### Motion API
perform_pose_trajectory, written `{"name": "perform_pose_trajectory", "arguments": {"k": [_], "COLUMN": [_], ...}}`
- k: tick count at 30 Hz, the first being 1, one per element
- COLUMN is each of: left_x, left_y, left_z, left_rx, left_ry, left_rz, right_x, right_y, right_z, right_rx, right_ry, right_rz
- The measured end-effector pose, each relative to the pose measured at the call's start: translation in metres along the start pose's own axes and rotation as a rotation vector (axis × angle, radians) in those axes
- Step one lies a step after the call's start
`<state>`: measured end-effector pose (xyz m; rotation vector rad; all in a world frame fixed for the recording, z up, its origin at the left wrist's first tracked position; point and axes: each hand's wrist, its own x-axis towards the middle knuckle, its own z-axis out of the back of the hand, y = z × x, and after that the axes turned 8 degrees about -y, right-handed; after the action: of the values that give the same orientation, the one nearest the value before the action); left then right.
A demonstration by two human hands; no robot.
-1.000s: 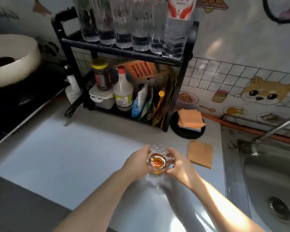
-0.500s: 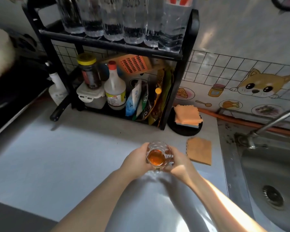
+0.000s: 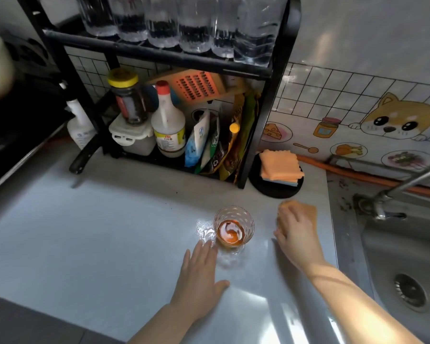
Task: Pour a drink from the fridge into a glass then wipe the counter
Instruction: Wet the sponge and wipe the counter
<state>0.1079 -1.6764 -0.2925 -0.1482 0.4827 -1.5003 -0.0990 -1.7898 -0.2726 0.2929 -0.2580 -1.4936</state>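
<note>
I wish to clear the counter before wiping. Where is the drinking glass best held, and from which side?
Hold the glass round its side wall, coming from the near left, where the left hand lies flat beside it. It stands upright with an open rim and drink inside, so keep it level.

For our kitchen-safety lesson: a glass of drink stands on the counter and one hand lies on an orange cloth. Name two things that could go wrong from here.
1. The glass stands close between the left hand and the right hand on the orange cloth; a wide wipe could tip it.
2. The counter glistens beside the glass, perhaps wet, so a nudged glass might slide.
</note>
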Motion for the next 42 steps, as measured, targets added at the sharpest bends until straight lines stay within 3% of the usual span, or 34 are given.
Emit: {"name": "perform_pose_trajectory", "arguments": {"k": [12,20,23,31,33,36,39,42], "left_x": [-0.004,-0.007,-0.012,-0.017,-0.012,-0.004,0.000,0.000], "left_y": [-0.003,-0.010,-0.013,-0.041,-0.049,-0.069,-0.104,-0.144], "left_z": [-0.018,-0.016,-0.019,-0.017,-0.013,-0.018,-0.011,-0.008], "left_rx": [0.144,0.182,0.124,0.131,0.177,0.189,0.205,0.252], "left_ry": [-0.011,-0.085,0.030,0.010,0.033,-0.121,-0.112,-0.096], "left_rz": [-0.006,-0.042,-0.042,-0.273,-0.341,-0.488,-0.573,-0.630], "right_x": [0.005,-0.016,-0.023,-0.056,-0.067,-0.093,-0.120,-0.161], "right_y": [-0.026,-0.027,-0.028,-0.038,-0.045,-0.057,-0.076,-0.109], "right_z": [-0.020,-0.030,-0.027,0.003,0.011,0.035,0.061,0.086], "right_rx": [-0.187,0.068,0.133,0.256,0.319,0.334,0.426,0.296], "right_ry": [0.102,-0.026,-0.003,0.027,-0.021,-0.169,-0.236,-0.332], "right_rz": [-0.027,0.077,0.073,-0.134,-0.206,-0.237,-0.264,-0.202]}}
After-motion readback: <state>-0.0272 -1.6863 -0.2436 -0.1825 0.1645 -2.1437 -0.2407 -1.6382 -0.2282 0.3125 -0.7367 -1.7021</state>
